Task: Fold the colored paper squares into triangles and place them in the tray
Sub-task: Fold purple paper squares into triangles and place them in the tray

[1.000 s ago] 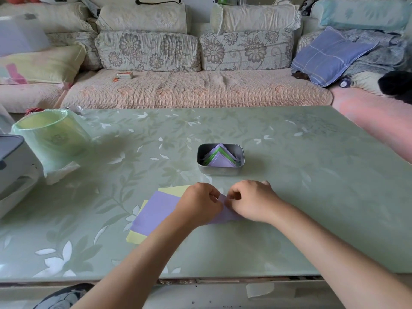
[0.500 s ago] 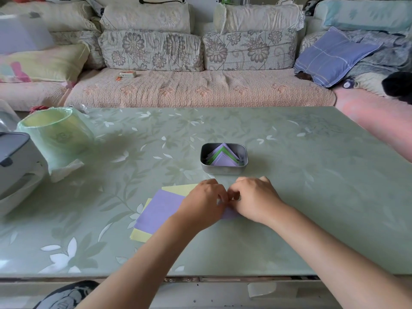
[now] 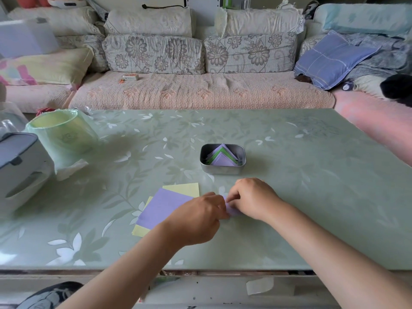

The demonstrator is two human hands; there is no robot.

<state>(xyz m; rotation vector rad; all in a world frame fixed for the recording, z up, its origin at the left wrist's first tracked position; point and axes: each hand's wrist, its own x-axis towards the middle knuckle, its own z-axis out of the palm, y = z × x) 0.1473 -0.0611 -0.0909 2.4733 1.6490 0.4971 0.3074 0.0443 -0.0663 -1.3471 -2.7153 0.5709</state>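
Left hand [image 3: 198,217]: low over the near middle of the surface [image 3: 312,179], fingers curled; its grip pinches the left end of the small purple piece [image 3: 231,211].
Right hand [image 3: 252,198]: just beside the left hand, knuckles up, fingers curled down; its grip pinches the same piece from the right and far side.
Small purple piece: sits in the narrow gap between the two grips, on or just above the surface. Only a short strip shows and fingers hide the rest, so its folded shape cannot be told.
Purple square [image 3: 163,207]: flat on the surface, left of the grips. Its right corner runs under the left hand, and whether it touches the pinched piece cannot be told.
Yellow squares [image 3: 185,188]: under the purple square; one shows past its far edge, another at its near left corner.
Tray [image 3: 223,171]: small, metal, round-cornered, beyond the hands; near the right hand but apart from it.
Folded triangles [image 3: 223,160]: stacked inside the tray, purple and green, points toward the far side.
Bin [image 3: 62,134]: lined with a green bag, far left on the surface, well apart from the papers.
Grey and white appliance [image 3: 17,166]: at the left edge, just beside the bin.
Sofa [image 3: 200,92]: behind the surface, with floral cushions, a blue pillow [image 3: 332,61] at the right and a small box [image 3: 130,77] on the seat.
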